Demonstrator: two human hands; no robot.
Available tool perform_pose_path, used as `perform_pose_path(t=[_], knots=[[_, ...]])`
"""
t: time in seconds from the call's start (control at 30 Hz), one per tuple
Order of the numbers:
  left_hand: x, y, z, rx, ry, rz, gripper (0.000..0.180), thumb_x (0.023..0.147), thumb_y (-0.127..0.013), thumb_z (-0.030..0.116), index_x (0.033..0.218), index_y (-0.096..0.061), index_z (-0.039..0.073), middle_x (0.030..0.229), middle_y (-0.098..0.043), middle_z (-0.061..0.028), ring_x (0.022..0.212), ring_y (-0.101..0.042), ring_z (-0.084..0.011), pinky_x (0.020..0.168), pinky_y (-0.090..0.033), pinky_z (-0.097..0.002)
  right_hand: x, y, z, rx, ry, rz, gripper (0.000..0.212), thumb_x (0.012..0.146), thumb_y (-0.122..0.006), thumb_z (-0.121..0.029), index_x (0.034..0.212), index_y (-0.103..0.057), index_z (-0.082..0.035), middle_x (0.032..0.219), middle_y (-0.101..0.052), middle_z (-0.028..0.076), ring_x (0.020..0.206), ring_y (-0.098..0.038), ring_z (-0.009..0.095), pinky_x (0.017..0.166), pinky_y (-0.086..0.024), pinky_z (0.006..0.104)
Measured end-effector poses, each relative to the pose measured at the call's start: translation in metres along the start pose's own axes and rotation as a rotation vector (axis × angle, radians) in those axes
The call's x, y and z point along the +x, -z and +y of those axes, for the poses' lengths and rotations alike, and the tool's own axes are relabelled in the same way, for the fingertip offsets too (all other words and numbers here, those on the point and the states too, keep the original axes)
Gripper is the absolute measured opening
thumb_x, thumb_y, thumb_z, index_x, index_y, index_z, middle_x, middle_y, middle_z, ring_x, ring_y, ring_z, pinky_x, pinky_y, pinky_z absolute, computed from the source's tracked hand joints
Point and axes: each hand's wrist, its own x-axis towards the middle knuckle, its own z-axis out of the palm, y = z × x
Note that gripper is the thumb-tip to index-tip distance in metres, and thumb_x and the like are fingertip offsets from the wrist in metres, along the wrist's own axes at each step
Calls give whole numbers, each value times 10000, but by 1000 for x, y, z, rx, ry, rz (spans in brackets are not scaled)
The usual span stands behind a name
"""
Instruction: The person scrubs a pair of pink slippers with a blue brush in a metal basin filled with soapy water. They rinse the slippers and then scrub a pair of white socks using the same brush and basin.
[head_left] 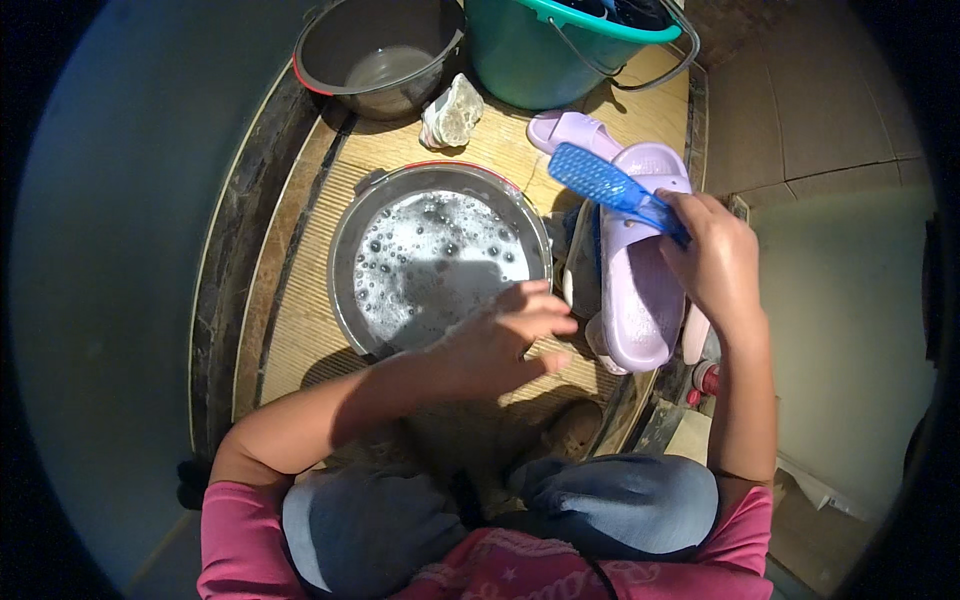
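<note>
My right hand point(712, 250) is closed around the handle of a blue scrub brush point(605, 182), whose textured head points up and left. Below the brush lies a lilac slipper point(637, 310), its toe strap partly covered by the brush and my fingers. Over the near right rim of a grey basin point(340, 270), my left hand point(510, 335) is held with its fingers apart and nothing in them. Foamy water point(440, 250) fills that basin. A second lilac slipper point(572, 131) sits just beyond the first, partly hidden.
At the back left stands a dark basin point(330, 60) with a little cloudy liquid. A green bucket point(520, 60) with dark contents is at the back right. Between them lies a pale rough lump point(452, 115). A red-capped item point(706, 378) is low at the right, beside the wall.
</note>
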Motion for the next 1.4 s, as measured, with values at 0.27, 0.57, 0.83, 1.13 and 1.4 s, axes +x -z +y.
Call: perform_pose_path(t=[0.27,0.57,0.83,1.13,1.4], knots=[[-19,-31,-27,-144,80,137,405,837,-785,265,1161,-635,74,1224,-590,-142,1255,-504,-384,1039,-427,-518,7,-44,-6,109,1,-253,295,764,-801,-225,963,-710,-26,878,-691,190,805,-683,370,729,-546,451],[20,-26,-15,454,-252,197,574,736,-828,267,1220,-590,69,1257,-593,-142,1288,-491,-351,1088,-345,-578,35,-50,26,579,-207,-419,343,859,-751,-281,1014,-719,23,820,-684,233,721,-654,363,699,-510,412],[77,-3,-21,553,-138,-52,510,789,-764,420,1143,-669,65,1146,-651,-97,1228,-543,-273,1105,-314,-557,94,-186,120,282,-6,-158,309,931,-670,-249,1091,-692,14,1015,-663,281,941,-652,406,853,-507,439],[76,-9,-50,318,-247,230,263,841,-729,213,1032,-669,42,997,-684,-104,1025,-651,-274,1016,-440,-466,122,-224,102,611,-565,-555,289,993,-611,-238,1090,-662,30,933,-685,214,743,-677,317,734,-527,404],[55,9,-35,-162,11,573,274,936,-661,130,1194,-593,69,1202,-624,-134,1127,-605,-315,1000,-467,-456,70,-89,37,551,-273,-153,242,960,-620,-118,1137,-665,40,1199,-611,200,810,-690,317,770,-528,383]])
